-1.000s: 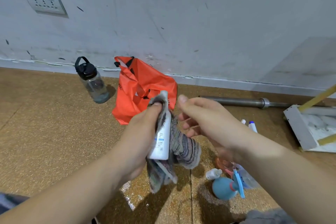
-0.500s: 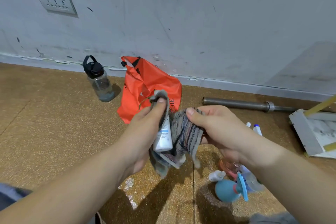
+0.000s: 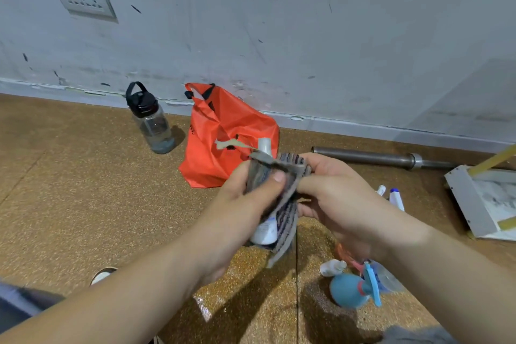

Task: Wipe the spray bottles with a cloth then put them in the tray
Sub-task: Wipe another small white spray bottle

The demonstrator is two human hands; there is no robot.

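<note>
Between the two hands, at the middle of the view, a small white spray bottle [image 3: 264, 232] is being wiped. The left hand [image 3: 243, 204] is closed round it through the striped cloth [image 3: 289, 215], with the thumb pressed on the fabric over the bottle's front. The right hand [image 3: 335, 195] is pinched on the cloth's far edge and drawn up against the bottle. Only the cap above and the base below are left uncovered. The wiping step is judged to be in hand, and this bottle is not yet placed. Next, the cloth would need to be drawn off and the bottle carried well to the right, to the white tray [image 3: 466, 198] on the floor. More bottles are seen on the floor beneath the right forearm: a blue spray bottle [image 3: 349, 290], a small white one [image 3: 332, 267] and two capped ones [image 3: 395, 198] nearer the tray. Compared with half a second earlier, the cloth is wrapped further round, the label is mostly hidden, the left thumb is lowered from the cloth's top onto the front, and the cap is exposed.
</note>
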